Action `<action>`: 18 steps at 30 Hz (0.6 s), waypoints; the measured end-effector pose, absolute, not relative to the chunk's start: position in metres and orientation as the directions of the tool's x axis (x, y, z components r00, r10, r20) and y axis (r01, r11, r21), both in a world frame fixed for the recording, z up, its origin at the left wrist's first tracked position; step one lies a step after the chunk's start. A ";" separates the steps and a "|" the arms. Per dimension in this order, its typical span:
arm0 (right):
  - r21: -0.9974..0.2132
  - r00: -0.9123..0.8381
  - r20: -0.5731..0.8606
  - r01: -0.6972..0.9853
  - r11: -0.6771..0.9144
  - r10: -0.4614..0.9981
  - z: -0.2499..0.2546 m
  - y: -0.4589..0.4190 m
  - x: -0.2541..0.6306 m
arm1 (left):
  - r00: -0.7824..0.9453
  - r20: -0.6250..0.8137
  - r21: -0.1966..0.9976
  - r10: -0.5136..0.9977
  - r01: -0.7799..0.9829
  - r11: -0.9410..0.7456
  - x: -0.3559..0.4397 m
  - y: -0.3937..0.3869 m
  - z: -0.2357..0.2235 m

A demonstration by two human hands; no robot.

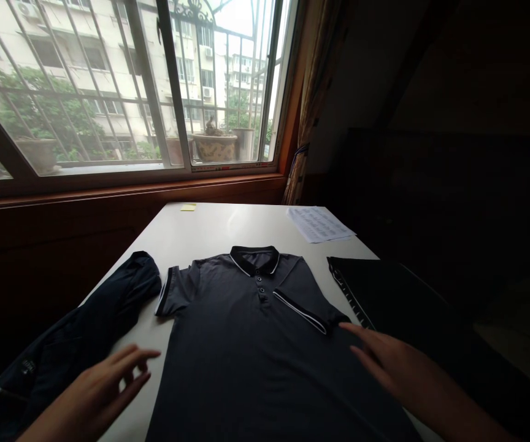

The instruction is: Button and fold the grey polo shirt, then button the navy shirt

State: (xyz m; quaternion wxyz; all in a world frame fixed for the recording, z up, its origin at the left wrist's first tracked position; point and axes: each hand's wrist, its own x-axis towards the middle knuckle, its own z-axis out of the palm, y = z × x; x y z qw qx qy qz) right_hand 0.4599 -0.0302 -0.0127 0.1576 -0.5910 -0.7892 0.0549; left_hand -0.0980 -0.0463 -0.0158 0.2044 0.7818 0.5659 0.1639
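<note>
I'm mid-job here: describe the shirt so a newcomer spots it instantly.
Below the window stands a white table. Along its middle lies the shirt, dark grey and spread out, between a rumpled dark garment on the left and a black item on the right. Only the shirt shows a white-edged collar.

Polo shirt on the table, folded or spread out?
Mostly spread: the polo shirt lies flat, but the sleeve by the right hand is folded inward over its front.
</note>
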 end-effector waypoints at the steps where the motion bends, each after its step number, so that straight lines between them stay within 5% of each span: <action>1: -0.269 -0.283 0.177 0.907 0.324 0.942 -0.008 -0.015 0.441 | 0.273 0.070 0.508 0.960 0.818 -0.270 -0.094 -0.022 -0.012; 5: -0.248 -0.455 0.143 0.843 0.477 0.879 -0.003 0.032 0.365 | 0.205 0.174 0.350 0.963 0.901 -0.255 -0.081 0.077 -0.005; 8: -0.254 -0.567 0.164 0.766 0.590 0.807 -0.010 0.056 0.318 | 0.135 0.066 0.110 0.989 0.984 -0.141 -0.075 0.138 -0.011; 18: -0.296 -0.660 0.207 0.661 0.690 0.722 -0.059 0.114 0.216 | -0.053 -0.164 0.021 0.985 0.998 0.057 -0.075 0.211 -0.027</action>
